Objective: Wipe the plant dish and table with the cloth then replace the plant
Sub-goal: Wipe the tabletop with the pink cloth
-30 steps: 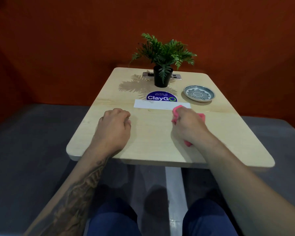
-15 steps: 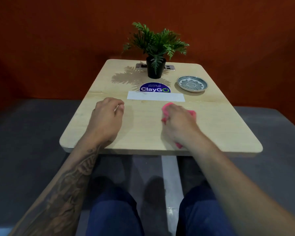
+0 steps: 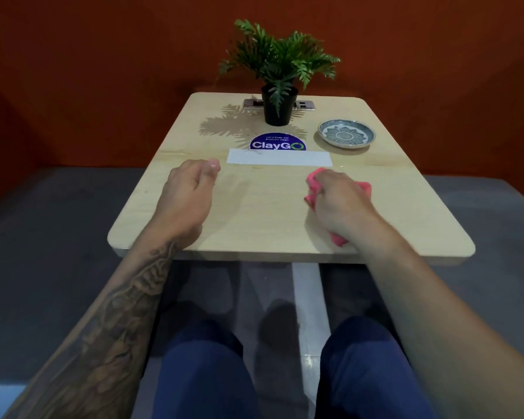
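The right hand [image 3: 341, 201] is closed around a crumpled pink cloth [image 3: 313, 192], pressing it onto the near right part of the pale wooden surface [image 3: 254, 219], while the left hand [image 3: 188, 196] rests on the surface as a loose, empty fist with the thumb forward. The potted plant [image 3: 279, 74] stands upright at the far end of the surface, in front of a metal socket strip [image 3: 306, 104], and the patterned plant dish [image 3: 346, 135] lies empty to its right, apart from the pot. A round blue sticker [image 3: 277, 143] and a white label [image 3: 279, 157] lie between the plant and the hands.
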